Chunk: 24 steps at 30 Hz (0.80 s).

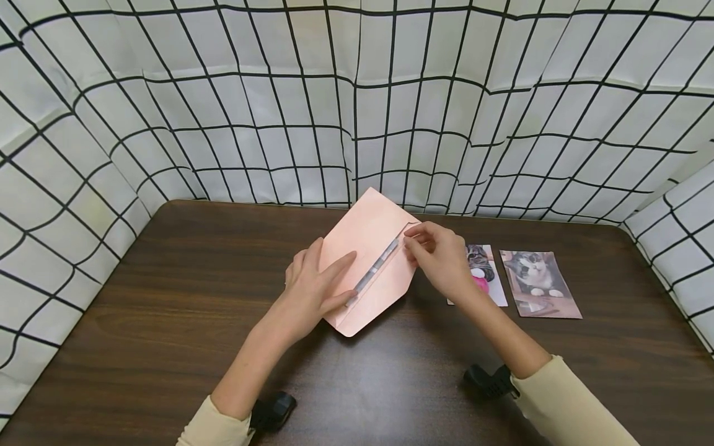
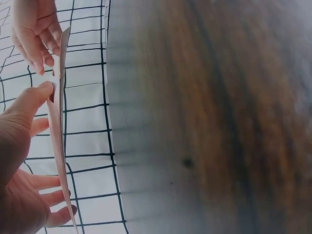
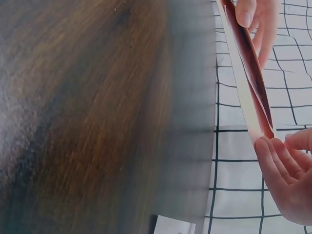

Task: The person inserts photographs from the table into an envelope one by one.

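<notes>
A pink envelope point(image 1: 365, 238) is held tilted, its opening running diagonally across it. Inside the slit shows a narrow grey-and-white strip point(image 1: 377, 267), perhaps the edge of a photo. My left hand point(image 1: 304, 294) grips the envelope's left side, with the thumb by the lower end of the opening. At the opening's upper right end, my right hand point(image 1: 440, 257) pinches the envelope's edge with bent fingers. From the right wrist view, the envelope point(image 3: 243, 73) appears edge-on with its mouth parted, the right hand point(image 3: 287, 180) at its near end.
To the right, on the dark wooden table point(image 1: 167, 297), lie two cat photos. The nearer-in photo point(image 1: 493, 272) is partly covered by the right hand and forearm; the outer photo point(image 1: 538, 282) lies beside it. A white curtain with black grid lines point(image 1: 312, 105) surrounds the table's back and sides.
</notes>
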Each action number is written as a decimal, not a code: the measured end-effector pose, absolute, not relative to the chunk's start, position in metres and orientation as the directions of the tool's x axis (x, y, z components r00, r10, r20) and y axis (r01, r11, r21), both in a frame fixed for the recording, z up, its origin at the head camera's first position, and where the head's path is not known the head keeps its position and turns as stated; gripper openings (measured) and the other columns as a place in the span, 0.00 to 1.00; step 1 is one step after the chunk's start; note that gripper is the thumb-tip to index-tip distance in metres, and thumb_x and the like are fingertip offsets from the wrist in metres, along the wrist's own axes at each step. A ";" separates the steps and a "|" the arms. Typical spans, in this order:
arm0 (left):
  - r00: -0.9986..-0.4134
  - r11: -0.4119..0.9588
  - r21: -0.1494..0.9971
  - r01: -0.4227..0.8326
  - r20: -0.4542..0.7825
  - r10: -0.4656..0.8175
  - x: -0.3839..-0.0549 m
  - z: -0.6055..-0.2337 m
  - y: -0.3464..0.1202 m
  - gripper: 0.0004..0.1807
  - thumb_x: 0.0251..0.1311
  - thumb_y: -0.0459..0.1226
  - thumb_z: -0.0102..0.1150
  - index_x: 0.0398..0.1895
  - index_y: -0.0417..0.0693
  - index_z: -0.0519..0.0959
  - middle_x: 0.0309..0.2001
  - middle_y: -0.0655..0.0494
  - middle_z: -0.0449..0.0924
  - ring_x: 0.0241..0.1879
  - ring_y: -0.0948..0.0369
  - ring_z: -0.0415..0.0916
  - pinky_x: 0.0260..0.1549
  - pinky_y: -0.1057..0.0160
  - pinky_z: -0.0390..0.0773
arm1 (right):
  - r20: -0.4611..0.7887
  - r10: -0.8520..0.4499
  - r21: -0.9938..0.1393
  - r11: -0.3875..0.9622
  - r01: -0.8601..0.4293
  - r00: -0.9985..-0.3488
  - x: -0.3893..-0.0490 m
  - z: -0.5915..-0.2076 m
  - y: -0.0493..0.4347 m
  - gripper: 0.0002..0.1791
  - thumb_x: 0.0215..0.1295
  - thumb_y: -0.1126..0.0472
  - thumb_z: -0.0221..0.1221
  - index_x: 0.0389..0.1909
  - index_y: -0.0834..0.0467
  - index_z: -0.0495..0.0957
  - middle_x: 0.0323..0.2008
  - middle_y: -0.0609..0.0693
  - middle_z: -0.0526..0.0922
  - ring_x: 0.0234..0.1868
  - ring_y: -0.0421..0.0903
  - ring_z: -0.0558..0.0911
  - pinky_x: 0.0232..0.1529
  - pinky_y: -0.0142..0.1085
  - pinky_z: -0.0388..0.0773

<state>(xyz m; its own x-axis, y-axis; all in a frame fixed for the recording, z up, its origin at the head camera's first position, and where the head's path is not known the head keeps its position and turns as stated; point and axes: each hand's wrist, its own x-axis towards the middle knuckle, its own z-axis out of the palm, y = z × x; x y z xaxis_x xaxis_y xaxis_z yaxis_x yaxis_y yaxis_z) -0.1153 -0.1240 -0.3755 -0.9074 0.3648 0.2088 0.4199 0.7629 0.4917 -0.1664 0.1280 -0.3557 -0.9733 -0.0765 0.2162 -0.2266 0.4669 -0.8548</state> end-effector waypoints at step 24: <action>-0.922 0.778 0.496 0.385 0.181 0.341 -0.117 -0.374 -0.129 0.34 0.69 0.47 0.69 0.76 0.53 0.73 0.80 0.30 0.49 0.73 0.32 0.51 0.71 0.29 0.52 | 0.372 -0.095 -0.692 0.635 -0.344 -0.923 -0.171 -0.359 0.152 0.10 0.73 0.68 0.64 0.52 0.66 0.83 0.40 0.61 0.88 0.44 0.58 0.88 0.44 0.53 0.86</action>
